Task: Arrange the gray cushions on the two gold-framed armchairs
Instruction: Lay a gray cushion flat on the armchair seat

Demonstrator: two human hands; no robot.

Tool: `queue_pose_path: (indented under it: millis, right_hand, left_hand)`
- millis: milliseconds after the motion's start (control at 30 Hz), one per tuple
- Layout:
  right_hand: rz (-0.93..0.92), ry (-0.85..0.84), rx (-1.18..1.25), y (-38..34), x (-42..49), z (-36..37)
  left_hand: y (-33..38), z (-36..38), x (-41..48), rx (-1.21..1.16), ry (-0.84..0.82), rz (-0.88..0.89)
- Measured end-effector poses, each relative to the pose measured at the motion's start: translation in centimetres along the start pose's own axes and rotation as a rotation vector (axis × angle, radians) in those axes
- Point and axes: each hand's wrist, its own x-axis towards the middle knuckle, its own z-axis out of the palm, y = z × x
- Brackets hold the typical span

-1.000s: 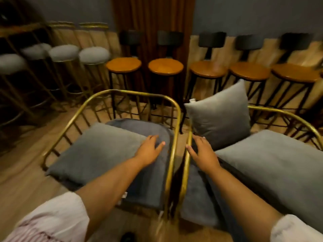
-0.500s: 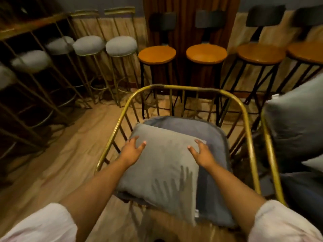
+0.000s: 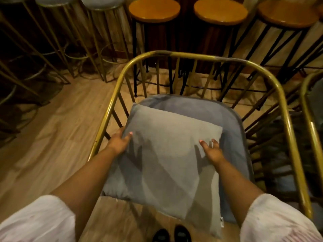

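Observation:
A square gray throw cushion [image 3: 167, 154] lies flat on the darker gray seat cushion [image 3: 218, 116] of the left gold-framed armchair [image 3: 192, 55], overhanging the seat's front edge. My left hand [image 3: 120, 140] grips the throw cushion's left edge, thumb on top and fingers under it. On the cushion's right part rests my right hand [image 3: 212, 151], fingers curled at its right edge. Only a strip of the second gold-framed armchair [image 3: 309, 119] shows at the right border, with a bit of gray fabric inside it.
Wooden-topped black-legged stools [image 3: 154, 9] stand right behind the armchair's back. Gray-topped stools on gold legs [image 3: 101, 4] fill the far left. Wooden floor [image 3: 52, 137] spreads to the left. My black shoes [image 3: 171, 235] show at the bottom edge.
The view swung from between both chairs to the left chair and moved closer. Both hands went from the chair arms onto the throw cushion; my left hand now clasps its edge.

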Motion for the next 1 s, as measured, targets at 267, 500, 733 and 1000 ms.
queue_pose_path:
  millis: [267,500,733,1000]
  right_hand:
    - [-0.028,0.027,0.101,4.5,3.2,1.0]
    - [0.108,0.000,0.473,5.0,3.8,0.0]
    - [0.095,0.044,0.518,2.5,1.9,-4.0]
    - [0.055,0.113,0.420,2.3,2.2,-10.4]
  left_hand:
    - [-4.4,1.9,5.9,-0.046,-0.160,-0.084]
    - [-4.1,3.5,6.1,-0.223,-0.071,-0.069]
    - [-1.4,3.8,2.4,-0.279,0.005,0.010]
    - [0.7,8.3,0.9,-0.357,-0.049,0.030]
